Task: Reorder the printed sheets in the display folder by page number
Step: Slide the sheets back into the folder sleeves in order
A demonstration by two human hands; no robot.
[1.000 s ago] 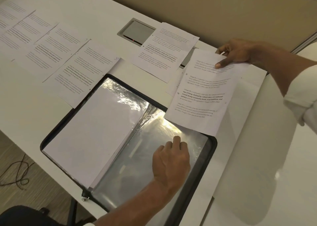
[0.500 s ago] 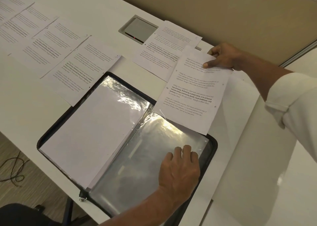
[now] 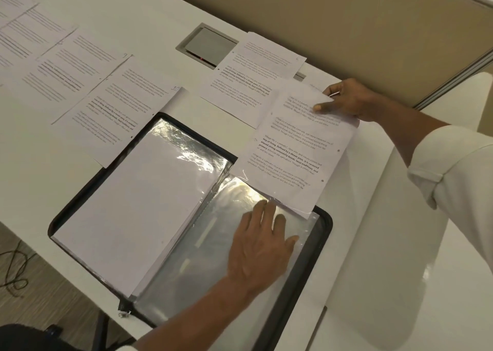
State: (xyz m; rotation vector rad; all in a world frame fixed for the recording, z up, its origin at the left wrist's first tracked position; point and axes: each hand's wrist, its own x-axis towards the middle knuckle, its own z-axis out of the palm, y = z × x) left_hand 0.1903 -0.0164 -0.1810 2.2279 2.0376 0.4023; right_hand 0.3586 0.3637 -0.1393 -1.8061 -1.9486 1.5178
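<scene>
A: The right hand (image 3: pixel 346 101) pinches the far edge of a white printed sheet (image 3: pixel 296 148), thumb on top, its near corner just reaching the clear plastic sleeve (image 3: pixel 213 246) of the open black zip display folder (image 3: pixel 324 233).

B: And the left hand (image 3: pixel 260 246)?

A: Flat, fingers spread, holding nothing, pressing the sleeve down just below that corner. The mouth looks barely parted, so I'd lift the top film there.

B: Then?

A: Square the sheet to the opening, or it could buckle. More loose printed pages (image 3: pixel 112 110) lie beyond the left hand, on the white desk (image 3: pixel 40 180).
</scene>
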